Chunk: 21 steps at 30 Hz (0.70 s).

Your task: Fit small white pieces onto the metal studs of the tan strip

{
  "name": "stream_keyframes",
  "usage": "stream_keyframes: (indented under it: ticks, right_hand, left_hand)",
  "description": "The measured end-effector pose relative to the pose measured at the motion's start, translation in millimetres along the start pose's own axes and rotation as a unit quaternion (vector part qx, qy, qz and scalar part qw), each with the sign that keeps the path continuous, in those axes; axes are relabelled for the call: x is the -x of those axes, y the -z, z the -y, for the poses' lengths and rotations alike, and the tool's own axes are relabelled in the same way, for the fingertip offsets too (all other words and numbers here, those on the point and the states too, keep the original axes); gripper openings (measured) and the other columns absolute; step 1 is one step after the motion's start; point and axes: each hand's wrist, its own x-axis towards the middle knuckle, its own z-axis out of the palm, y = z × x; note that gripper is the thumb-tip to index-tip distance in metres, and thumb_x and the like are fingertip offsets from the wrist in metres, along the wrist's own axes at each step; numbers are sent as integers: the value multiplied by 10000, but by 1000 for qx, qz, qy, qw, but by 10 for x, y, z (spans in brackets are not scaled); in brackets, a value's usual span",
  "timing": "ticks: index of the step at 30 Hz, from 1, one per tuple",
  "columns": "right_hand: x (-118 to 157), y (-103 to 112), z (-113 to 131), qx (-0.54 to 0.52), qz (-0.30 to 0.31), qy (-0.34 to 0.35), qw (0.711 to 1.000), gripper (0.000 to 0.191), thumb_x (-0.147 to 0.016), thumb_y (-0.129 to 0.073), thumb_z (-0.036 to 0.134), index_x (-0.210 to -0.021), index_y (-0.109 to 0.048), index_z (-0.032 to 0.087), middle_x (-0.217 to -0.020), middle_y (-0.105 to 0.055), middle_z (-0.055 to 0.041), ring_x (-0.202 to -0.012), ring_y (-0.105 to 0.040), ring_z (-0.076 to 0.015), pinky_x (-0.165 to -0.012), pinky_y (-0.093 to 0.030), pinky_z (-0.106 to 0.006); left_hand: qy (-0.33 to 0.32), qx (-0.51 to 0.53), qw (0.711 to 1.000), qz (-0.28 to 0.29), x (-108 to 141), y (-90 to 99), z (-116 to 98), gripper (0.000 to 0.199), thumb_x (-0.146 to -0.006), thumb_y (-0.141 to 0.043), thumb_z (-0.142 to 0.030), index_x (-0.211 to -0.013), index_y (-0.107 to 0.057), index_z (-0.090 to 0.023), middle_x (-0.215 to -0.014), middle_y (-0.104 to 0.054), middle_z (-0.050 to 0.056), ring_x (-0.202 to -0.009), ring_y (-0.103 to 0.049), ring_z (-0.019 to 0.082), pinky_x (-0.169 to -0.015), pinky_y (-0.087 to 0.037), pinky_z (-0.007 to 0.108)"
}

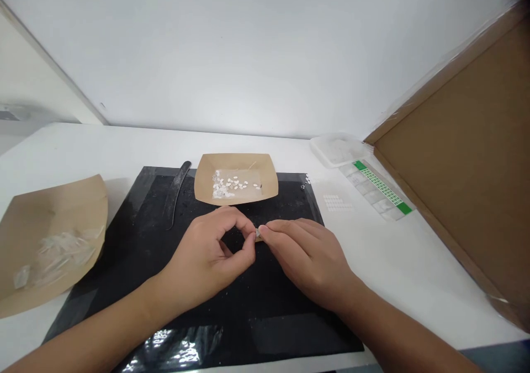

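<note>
Above the middle of the black mat [232, 312], my two hands meet fingertip to fingertip. Thumb and forefinger of my left hand [211, 246] are pinched at a small greyish piece [257, 232], too small to name. My right hand [310, 257] is closed too, its thumb and forefinger pressed at the other side of that piece. A bit of tan material shows just under the fingertips, mostly hidden. Right behind my hands, a brown paper tray [236, 161] holds many small white oval pieces [226, 188] and a clear sheet.
A dark nail file [178, 195] lies at the mat's upper left. Farther left, a larger paper tray [53, 199] holds clear plastic pieces [62, 254]. To the right are white ovals in rows [336, 203], a clear green-striped organizer [379, 189], a translucent tray [339, 149] and a cardboard wall [464, 130].
</note>
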Motion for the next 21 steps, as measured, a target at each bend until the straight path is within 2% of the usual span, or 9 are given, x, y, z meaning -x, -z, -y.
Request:
stream_keyframes:
  ticks: [3,7,16,21]
  right_hand:
    - [-6,15,12,-2,-4,7,1000,155,-1083,-551,101,-1110,-701,75,-961,-812,-115,-772,-733,-201,-664,-566,-325]
    - [-6,21,21,-4,5,7,1000,154,-1074,-558,89,-1111,-707,73,-986,-812,-118,-769,-730,-208,-640,-563,-335]
    - [9,13,25,-15,6,10,1000,172,-1084,-534,88,-1117,-702,76,-1004,-815,-121,-813,-751,-210,-690,-589,-331]
    - [3,12,38,-26,4,7,1000,178,-1077,-533,93,-1077,-711,88,-986,-815,-126,-802,-754,-213,-683,-594,-339]
  left_hand:
    - [8,-1,1000,-4,28,-14,-11,53,-864,-671,-209,-833,-712,-196,-814,-703,-16,-517,-602,65,-434,-521,124]
    - [18,4,1000,-19,50,-30,-29,41,-830,-687,-208,-795,-695,-191,-789,-695,-22,-488,-573,55,-418,-497,116]
    - [59,45,997,-4,46,-48,-6,37,-804,-688,-205,-772,-686,-187,-779,-697,-10,-537,-644,95,-445,-525,149]
    - [60,54,997,-7,51,-45,-31,37,-780,-688,-194,-746,-676,-182,-758,-691,-6,-548,-639,100,-457,-520,152]
